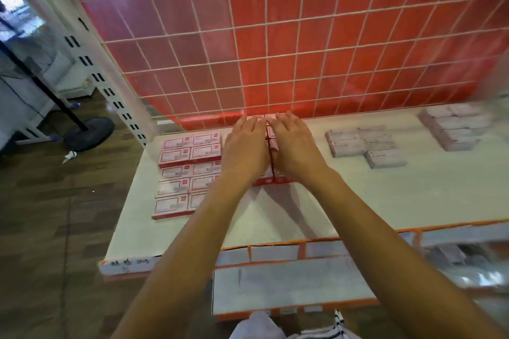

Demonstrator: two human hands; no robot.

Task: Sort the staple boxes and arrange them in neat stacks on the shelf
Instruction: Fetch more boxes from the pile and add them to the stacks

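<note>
Both hands lie flat, side by side, on top of a block of red-trimmed staple boxes (264, 181) at the far middle of the shelf (303, 209), close against the wire grid back (275, 63). The left hand (245, 146) and right hand (294, 146) have straight fingers. They press down and grasp nothing, and neither thumb curls round a box. Most of the block is hidden under the palms; only its near red edge and a few far box tops show.

Just to the left lies a larger red-trimmed group (187, 170), laid out in two columns from far to near. Well apart to the right sit a pale group (363, 143) with one box jutting nearward, and a taller pale stack (454, 126) at the far right, blurred.

Step in hand, as judged: squaring and levelling the middle block, since the palms appear to be flattening it. The next move probably calls for freeing the hands and tidying the pale group, tucking in its stray box.
</note>
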